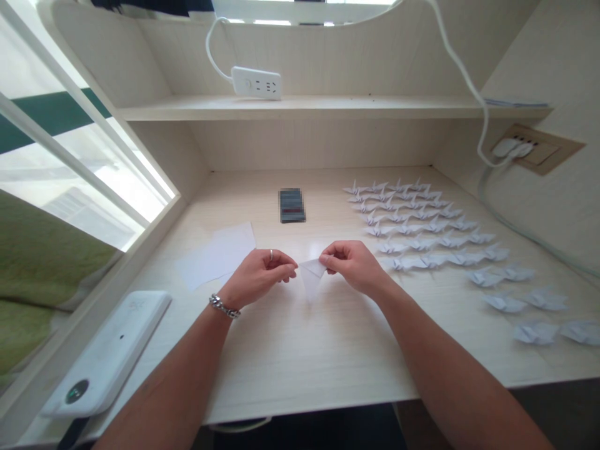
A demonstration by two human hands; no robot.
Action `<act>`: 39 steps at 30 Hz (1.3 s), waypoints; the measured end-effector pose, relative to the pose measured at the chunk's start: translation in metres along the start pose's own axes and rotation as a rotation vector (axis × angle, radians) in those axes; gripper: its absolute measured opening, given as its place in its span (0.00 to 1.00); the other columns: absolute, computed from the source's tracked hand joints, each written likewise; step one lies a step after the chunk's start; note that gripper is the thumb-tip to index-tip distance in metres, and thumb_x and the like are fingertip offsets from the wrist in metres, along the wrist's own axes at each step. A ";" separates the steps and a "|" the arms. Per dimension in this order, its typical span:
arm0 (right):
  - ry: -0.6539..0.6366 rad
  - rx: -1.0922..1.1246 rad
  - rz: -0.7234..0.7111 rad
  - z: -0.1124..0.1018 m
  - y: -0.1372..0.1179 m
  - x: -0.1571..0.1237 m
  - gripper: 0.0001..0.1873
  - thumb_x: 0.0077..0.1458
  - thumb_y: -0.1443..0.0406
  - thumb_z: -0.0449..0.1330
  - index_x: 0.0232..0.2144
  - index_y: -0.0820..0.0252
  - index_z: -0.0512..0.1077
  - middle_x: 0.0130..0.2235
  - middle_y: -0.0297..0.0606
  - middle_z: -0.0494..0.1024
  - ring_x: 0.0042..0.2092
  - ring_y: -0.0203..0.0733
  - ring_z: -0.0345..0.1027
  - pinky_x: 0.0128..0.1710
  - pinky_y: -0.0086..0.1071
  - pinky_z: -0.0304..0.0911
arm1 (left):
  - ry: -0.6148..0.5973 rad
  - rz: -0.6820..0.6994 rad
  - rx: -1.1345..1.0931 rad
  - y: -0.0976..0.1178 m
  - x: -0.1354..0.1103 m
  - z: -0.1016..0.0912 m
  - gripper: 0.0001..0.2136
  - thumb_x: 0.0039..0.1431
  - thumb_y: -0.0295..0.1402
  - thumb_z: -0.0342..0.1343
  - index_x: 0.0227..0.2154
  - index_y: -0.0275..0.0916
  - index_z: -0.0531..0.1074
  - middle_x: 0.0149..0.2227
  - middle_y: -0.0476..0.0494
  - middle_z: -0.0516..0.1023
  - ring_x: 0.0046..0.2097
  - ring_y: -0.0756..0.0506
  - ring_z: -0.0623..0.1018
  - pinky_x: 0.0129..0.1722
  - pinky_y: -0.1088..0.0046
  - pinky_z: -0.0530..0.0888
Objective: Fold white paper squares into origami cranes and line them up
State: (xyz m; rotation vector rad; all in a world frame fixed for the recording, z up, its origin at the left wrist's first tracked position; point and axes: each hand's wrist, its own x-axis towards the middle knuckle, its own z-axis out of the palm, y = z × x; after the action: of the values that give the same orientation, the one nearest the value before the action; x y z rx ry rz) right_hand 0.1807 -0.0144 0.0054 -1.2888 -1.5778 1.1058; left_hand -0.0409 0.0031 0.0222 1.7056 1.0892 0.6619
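Observation:
A small folded piece of white paper (312,278) hangs just above the pale wooden desk (300,350), pointed downward. My left hand (260,275) pinches its left corner with closed fingers; a ring and a metal bracelet show on that hand. My right hand (354,265) pinches the paper's right top edge, fingers curled. Both hands hold the same piece between them at the middle of the desk.
Several flat white sheets (218,256) lie left of my hands. Several folded paper cranes (422,228) stand in rows at the right. A dark phone (292,205) lies behind, a white device (107,353) at the front left, a power strip (257,82) on the shelf.

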 end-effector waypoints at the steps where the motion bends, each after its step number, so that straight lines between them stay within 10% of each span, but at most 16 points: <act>1: 0.000 -0.023 -0.012 0.001 0.000 0.000 0.09 0.51 0.62 0.60 0.26 0.62 0.75 0.23 0.35 0.74 0.26 0.36 0.66 0.27 0.29 0.59 | -0.018 0.002 0.015 -0.001 0.001 0.002 0.09 0.54 0.37 0.58 0.29 0.35 0.77 0.27 0.44 0.79 0.29 0.48 0.75 0.31 0.73 0.71; 12: -0.052 0.267 0.090 0.026 0.009 0.004 0.14 0.49 0.56 0.63 0.30 0.62 0.73 0.29 0.36 0.76 0.31 0.38 0.69 0.32 0.32 0.66 | 0.165 0.031 -0.105 -0.002 0.004 0.013 0.11 0.55 0.38 0.59 0.28 0.34 0.76 0.24 0.46 0.77 0.28 0.50 0.74 0.30 0.75 0.71; 39: 0.205 -0.145 -0.301 0.033 -0.005 -0.010 0.06 0.55 0.63 0.61 0.31 0.57 0.78 0.30 0.36 0.79 0.32 0.39 0.71 0.33 0.30 0.63 | 0.144 0.050 -0.304 0.000 0.002 0.022 0.13 0.52 0.40 0.63 0.30 0.34 0.73 0.27 0.46 0.78 0.29 0.48 0.79 0.30 0.73 0.77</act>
State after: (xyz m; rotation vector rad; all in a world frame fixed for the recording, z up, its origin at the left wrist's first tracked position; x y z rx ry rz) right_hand 0.1501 -0.0287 -0.0002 -1.1684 -1.6528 0.6627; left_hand -0.0218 -0.0046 0.0134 1.4442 0.9894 0.9446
